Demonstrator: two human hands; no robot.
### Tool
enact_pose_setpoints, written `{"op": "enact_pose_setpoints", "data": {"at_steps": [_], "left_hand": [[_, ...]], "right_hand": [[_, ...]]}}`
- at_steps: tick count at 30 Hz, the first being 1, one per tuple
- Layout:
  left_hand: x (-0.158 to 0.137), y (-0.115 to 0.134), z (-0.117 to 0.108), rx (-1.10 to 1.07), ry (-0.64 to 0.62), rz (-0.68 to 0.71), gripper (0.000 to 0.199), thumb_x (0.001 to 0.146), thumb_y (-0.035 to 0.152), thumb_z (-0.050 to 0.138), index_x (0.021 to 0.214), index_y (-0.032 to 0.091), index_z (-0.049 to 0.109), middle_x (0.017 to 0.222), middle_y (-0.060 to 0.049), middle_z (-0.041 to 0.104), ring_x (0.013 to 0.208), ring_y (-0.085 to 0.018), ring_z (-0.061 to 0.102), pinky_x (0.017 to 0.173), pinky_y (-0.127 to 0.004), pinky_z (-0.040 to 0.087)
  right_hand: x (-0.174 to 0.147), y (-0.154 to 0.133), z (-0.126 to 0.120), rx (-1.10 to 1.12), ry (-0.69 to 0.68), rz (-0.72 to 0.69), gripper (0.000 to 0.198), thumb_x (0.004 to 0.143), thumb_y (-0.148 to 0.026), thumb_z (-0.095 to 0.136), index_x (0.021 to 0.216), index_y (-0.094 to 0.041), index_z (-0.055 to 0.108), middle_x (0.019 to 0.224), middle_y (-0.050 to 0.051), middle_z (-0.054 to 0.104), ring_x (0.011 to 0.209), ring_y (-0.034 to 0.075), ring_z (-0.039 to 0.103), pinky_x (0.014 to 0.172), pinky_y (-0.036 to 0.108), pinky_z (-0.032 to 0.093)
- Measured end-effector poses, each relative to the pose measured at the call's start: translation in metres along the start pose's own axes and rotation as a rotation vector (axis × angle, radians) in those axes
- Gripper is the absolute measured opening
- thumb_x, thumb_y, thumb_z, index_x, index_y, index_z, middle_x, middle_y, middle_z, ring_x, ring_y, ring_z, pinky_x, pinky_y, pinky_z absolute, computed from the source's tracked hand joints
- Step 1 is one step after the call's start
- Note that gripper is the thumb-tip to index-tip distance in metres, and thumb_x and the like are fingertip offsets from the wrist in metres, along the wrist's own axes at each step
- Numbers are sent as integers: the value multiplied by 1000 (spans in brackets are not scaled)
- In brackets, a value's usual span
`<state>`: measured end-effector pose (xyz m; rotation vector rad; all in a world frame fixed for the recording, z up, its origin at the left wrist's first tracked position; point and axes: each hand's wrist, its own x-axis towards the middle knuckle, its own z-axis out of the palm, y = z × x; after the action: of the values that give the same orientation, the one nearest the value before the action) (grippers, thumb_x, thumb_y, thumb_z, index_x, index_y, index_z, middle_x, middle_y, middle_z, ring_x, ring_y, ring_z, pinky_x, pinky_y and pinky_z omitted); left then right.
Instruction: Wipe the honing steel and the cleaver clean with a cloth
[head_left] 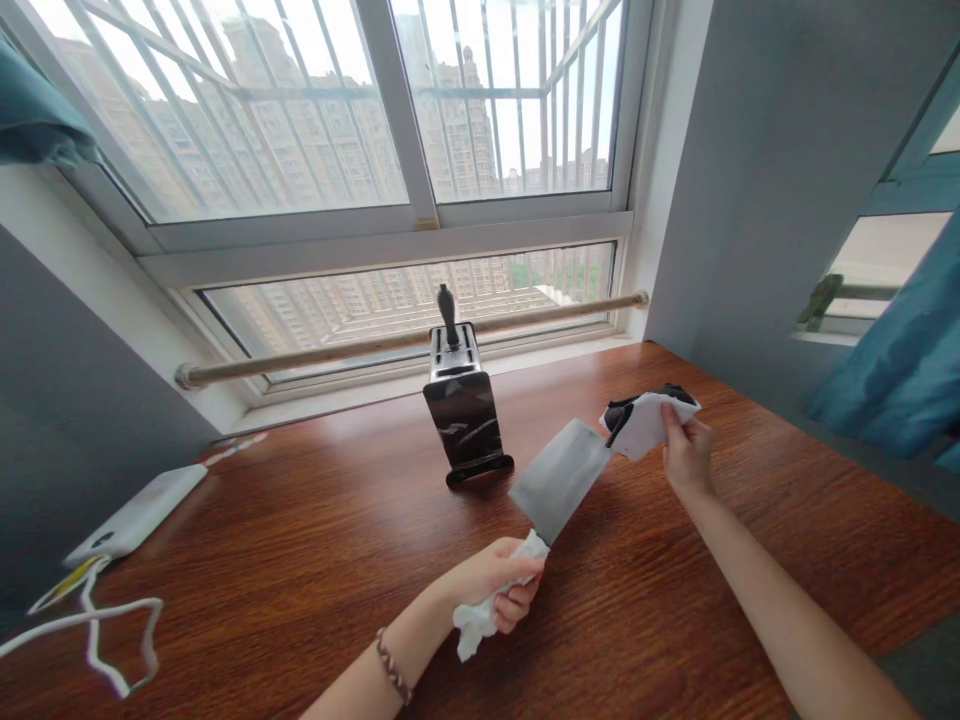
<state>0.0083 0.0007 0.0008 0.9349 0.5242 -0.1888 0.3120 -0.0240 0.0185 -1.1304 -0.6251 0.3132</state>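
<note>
My left hand [504,585] is wrapped round the handle of a cleaver [562,475], with a crumpled white tissue [480,622] between palm and handle. The broad grey blade points up and to the right, above the table. In my right hand [684,450] is a folded black-and-white cloth [646,425], pinched between thumb and fingers. The cloth's left edge is close to the blade's far corner; whether they touch I cannot tell. Behind the blade stands a knife block [463,420] with a dark front, and one dark-handled knife [448,312] is in its slots.
The brown wooden table [322,540] reaches to the window sill. At its left lies a white power bank or phone-like device [139,515] with a white cable [94,625]. A rail [337,352] runs across the window, and a blue curtain [885,350] hangs at the right.
</note>
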Motion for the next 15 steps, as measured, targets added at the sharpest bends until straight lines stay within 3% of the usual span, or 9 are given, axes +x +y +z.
{"op": "enact_pose_setpoints", "data": {"at_steps": [1,3,4,5,7,9,11,15], "left_hand": [[0,0,0,2,2,-7,36,74,43,62,69,21,34,47,10,30,34,-1,20,34,-16,15],[1,1,0,8,10,-19,38,73,44,63,68,20,34,46,10,30,33,-1,20,34,-16,15],[2,1,-1,8,17,-21,39,73,44,64,68,21,33,46,10,31,33,-1,20,35,-17,14],[3,1,-1,3,20,-28,40,72,44,65,67,21,33,46,10,31,33,-1,19,35,-17,14],[4,2,-3,-21,17,-63,45,68,47,68,67,21,31,46,11,31,32,0,18,36,-17,12],[5,1,-4,-43,8,-86,47,65,48,69,68,21,30,46,11,32,32,0,18,36,-17,11],[6,0,-5,-35,13,-73,45,68,48,68,70,22,31,46,11,33,33,0,18,36,-17,12],[5,-3,-6,-17,7,-20,38,74,43,63,70,21,32,47,11,30,34,-1,19,36,-17,13]], "right_hand": [[-13,-3,4,-193,-191,-131,26,80,-38,58,67,-17,65,59,-1,62,63,14,59,66,26,50],[-43,-5,17,-297,-486,-209,19,74,-32,65,64,-17,68,58,1,64,62,17,61,68,29,50],[-59,-5,24,-369,-773,-325,15,78,-28,60,82,-18,71,79,4,70,78,20,64,78,32,50],[-73,-5,31,-426,-1020,-432,26,81,-23,56,103,-18,67,105,8,68,101,24,60,92,36,45],[-95,-3,42,-507,-1206,-569,38,82,-17,51,119,-16,58,126,10,57,121,25,48,104,40,37],[-105,0,47,-547,-1267,-623,42,82,-14,49,124,-16,54,131,10,53,126,24,43,106,41,36],[-102,4,47,-577,-1246,-623,42,83,-15,48,124,-18,54,130,9,53,125,23,44,106,41,37],[-76,13,37,-741,-980,-552,40,84,-17,48,123,-18,56,126,11,56,121,26,49,104,44,38]]}}
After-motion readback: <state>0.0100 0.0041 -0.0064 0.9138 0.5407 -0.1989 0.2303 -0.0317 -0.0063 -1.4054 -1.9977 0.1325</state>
